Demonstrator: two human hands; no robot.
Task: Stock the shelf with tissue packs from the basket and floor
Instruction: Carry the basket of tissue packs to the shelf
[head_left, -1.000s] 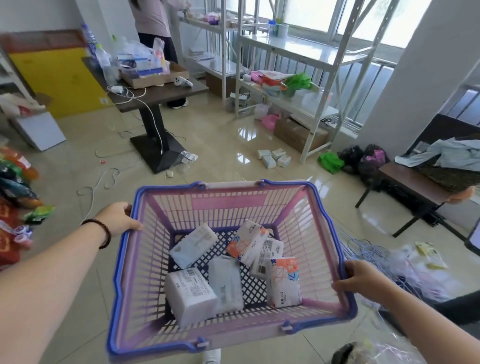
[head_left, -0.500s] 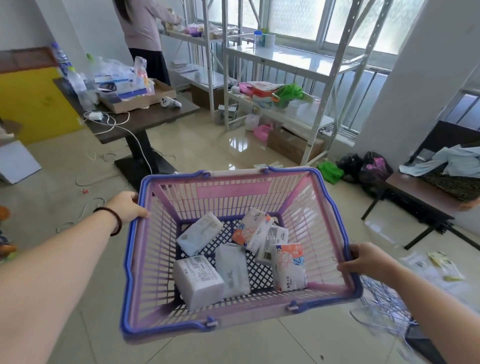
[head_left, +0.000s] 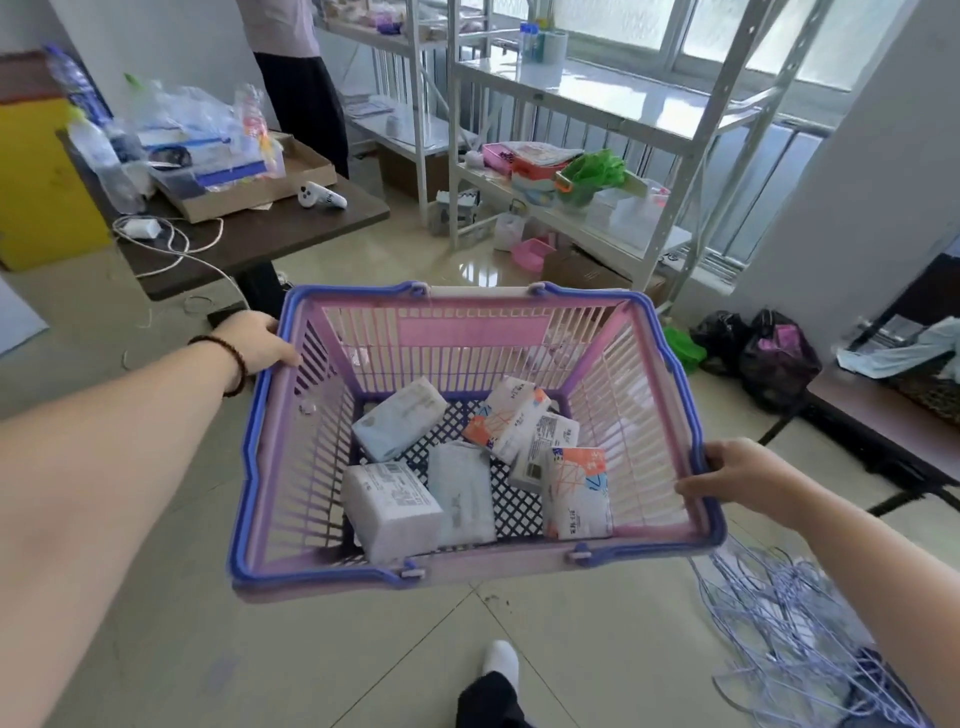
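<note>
Far left, a dark surface (head_left: 270, 228) carries a cardboard tray (head_left: 249, 195) of clutter, a bottle (head_left: 101, 161) and a white controller (head_left: 322, 196). A second person (head_left: 296, 78) stands behind it. Left hand (head_left: 257, 345) grips the basket (head_left: 332, 452) rim, fingers (head_left: 283, 358) curled over the blue edge, beaded bracelet (head_left: 234, 364) on the wrist. The basket hangs above the tiled floor (head_left: 156, 649), held level between both hands. Inside, six tissue packs: a white pack (head_left: 389, 501) at the near left corner, a pale blue pack (head_left: 397, 418) behind it, a grey pack (head_left: 462, 493) in the middle, three orange-patterned packs (head_left: 576, 491) to the right. Beyond it stands the white shelf (head_left: 597, 109), goods on its lower level. Right hand (head_left: 737, 475) clamps the right rim, thumb inside, fingers (head_left: 701, 457) wrapped round. Wire hangers (head_left: 795, 608) lie heaped on the floor, lower right.
</note>
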